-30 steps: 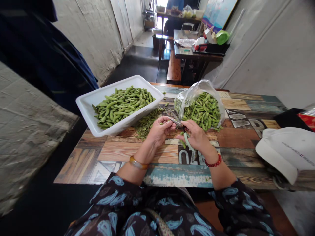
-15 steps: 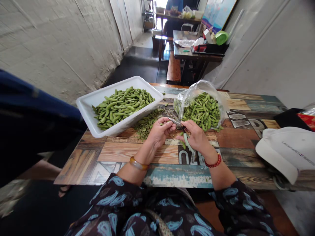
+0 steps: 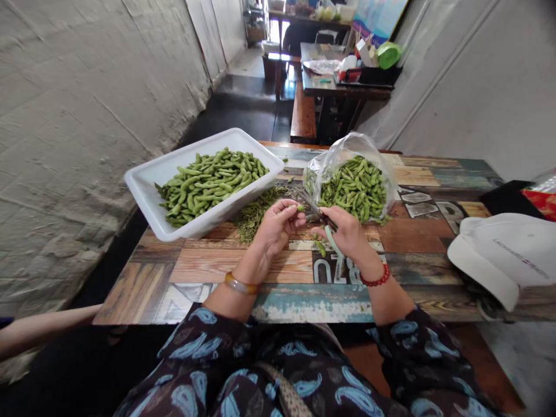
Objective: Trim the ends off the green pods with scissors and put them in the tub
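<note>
Between the thumb and fingers of my left hand (image 3: 281,225) is a green bean pod (image 3: 300,208). My right hand (image 3: 345,231) is closed around scissors (image 3: 333,240) with pale green handles; their blades point up and left, near the pod. To the left stands a white tub (image 3: 202,223) holding many pods (image 3: 212,182). A clear plastic bag (image 3: 324,168) on the right lies open, full of pods (image 3: 358,188). Trimmed stems and scraps (image 3: 254,217) form a pile beside the tub. Below my hands a few loose pods (image 3: 320,246) lie on the wooden table (image 3: 243,266).
At the right edge are a white cap (image 3: 504,252) and a black and red item. Another person's arm (image 3: 52,330) reaches in at the lower left. Beyond the table are a bench (image 3: 303,113) and a second table (image 3: 313,87) with a green bowl.
The scissor blades have moved off the pod in my left hand, to its right. The dark-clothed person at the left has shifted mostly out of view. The view has tilted slightly.
</note>
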Motion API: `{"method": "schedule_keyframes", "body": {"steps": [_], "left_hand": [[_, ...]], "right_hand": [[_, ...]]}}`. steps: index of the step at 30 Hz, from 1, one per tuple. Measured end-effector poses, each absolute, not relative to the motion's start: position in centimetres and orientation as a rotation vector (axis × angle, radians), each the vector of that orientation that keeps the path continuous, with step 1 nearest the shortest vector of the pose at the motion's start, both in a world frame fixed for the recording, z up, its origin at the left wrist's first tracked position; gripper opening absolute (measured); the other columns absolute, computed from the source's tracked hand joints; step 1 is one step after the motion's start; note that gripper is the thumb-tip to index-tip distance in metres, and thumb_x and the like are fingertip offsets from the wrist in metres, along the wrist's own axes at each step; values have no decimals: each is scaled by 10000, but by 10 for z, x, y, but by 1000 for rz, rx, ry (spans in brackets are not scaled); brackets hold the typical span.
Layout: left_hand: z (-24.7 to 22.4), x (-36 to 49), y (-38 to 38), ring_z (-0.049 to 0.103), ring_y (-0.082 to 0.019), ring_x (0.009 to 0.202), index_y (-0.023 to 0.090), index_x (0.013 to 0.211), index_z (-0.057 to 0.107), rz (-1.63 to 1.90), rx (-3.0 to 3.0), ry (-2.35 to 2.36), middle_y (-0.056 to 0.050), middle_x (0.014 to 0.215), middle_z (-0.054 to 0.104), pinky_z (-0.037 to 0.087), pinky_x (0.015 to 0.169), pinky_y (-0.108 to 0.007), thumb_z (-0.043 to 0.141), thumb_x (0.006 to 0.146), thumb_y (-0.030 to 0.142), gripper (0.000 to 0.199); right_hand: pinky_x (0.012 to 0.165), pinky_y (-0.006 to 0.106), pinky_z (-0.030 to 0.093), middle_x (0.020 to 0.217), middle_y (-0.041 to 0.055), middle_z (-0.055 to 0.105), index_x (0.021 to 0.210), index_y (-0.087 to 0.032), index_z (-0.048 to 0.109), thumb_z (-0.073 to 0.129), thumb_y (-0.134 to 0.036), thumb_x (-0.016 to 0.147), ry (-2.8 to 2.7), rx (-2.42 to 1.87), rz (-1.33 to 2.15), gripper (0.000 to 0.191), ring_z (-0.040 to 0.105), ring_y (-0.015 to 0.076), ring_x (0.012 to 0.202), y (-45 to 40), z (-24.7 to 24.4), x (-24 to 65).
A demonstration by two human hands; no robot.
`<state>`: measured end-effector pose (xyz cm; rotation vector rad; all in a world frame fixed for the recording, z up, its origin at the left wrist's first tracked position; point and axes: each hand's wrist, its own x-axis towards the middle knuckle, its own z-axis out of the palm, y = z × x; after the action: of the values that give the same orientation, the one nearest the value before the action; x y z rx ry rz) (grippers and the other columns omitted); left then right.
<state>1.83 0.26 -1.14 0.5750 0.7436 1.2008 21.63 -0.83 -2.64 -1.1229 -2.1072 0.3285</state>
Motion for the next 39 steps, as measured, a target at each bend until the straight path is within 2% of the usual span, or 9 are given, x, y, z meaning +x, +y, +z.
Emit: {"method": "schedule_keyframes", "body": {"steps": [4, 7, 9, 13, 16, 24, 29, 34, 39], "left_hand": [[-10, 17, 4, 638, -113, 661, 153, 862, 603, 1139, 588, 734, 19, 728, 600, 572, 663, -267, 683, 727, 197, 163], [-10, 20, 0, 507, -72, 537, 151, 818, 616, 1031, 780, 799, 35, 666, 545, 442, 508, -194, 686, 756, 293, 169], [-11, 22, -2, 448, -66, 529, 139, 781, 642, 954, 1068, 878, 30, 643, 544, 372, 501, -191, 688, 769, 319, 187], [-17, 27, -6, 512, -113, 661, 127, 749, 685, 815, 1641, 996, -6, 695, 614, 392, 634, -230, 654, 780, 246, 127], [-23, 30, -9, 516, -126, 649, 151, 809, 708, 679, 1902, 995, 0, 691, 604, 382, 626, -242, 637, 784, 200, 90], [-29, 37, -23, 612, -211, 860, 192, 928, 705, 337, 2427, 926, -74, 946, 661, 429, 722, -291, 589, 817, 135, 170], [-26, 37, -17, 549, -160, 750, 165, 802, 601, 665, 2140, 1031, -39, 805, 613, 410, 685, -270, 576, 841, 192, 53], [-12, 29, -5, 429, -76, 508, 181, 796, 499, 1041, 1292, 985, 32, 644, 556, 327, 490, -201, 610, 806, 291, 157], [-7, 22, -1, 442, -52, 446, 178, 821, 489, 1156, 769, 827, 6, 690, 652, 232, 395, -163, 687, 684, 259, 254]], "right_hand": [[815, 387, 531, 919, 85, 668, 1176, -189, 650, 650, -498, 870, -1951, -1246, 265, 434, 641, 246, 854, -3, -22, 226], [797, 386, 533, 889, 80, 669, 1162, -177, 663, 648, -518, 864, -1899, -1267, 261, 453, 641, 243, 829, 0, -18, 230], [795, 383, 534, 890, 80, 673, 1159, -177, 665, 651, -518, 862, -1905, -1260, 263, 453, 642, 242, 830, 0, -17, 230], [829, 383, 534, 918, 84, 686, 1158, -185, 665, 656, -502, 863, -1928, -1243, 271, 433, 650, 243, 866, 0, -19, 229], [831, 382, 535, 915, 85, 691, 1154, -183, 667, 668, -481, 858, -1928, -1245, 267, 420, 652, 247, 878, 1, -21, 228], [834, 381, 539, 927, 83, 696, 1163, -189, 665, 680, -423, 858, -1927, -1253, 283, 384, 658, 241, 882, 1, -23, 227], [831, 380, 543, 917, 84, 695, 1162, -180, 668, 675, -450, 853, -1913, -1258, 296, 410, 660, 241, 874, 1, -24, 227], [822, 382, 549, 895, 75, 692, 1145, -195, 676, 663, -486, 856, -1887, -1262, 324, 411, 661, 238, 851, 0, -21, 226], [796, 367, 548, 882, 72, 685, 1158, -192, 673, 682, -472, 846, -1928, -1242, 380, 419, 654, 229, 834, -3, -19, 223]]}}
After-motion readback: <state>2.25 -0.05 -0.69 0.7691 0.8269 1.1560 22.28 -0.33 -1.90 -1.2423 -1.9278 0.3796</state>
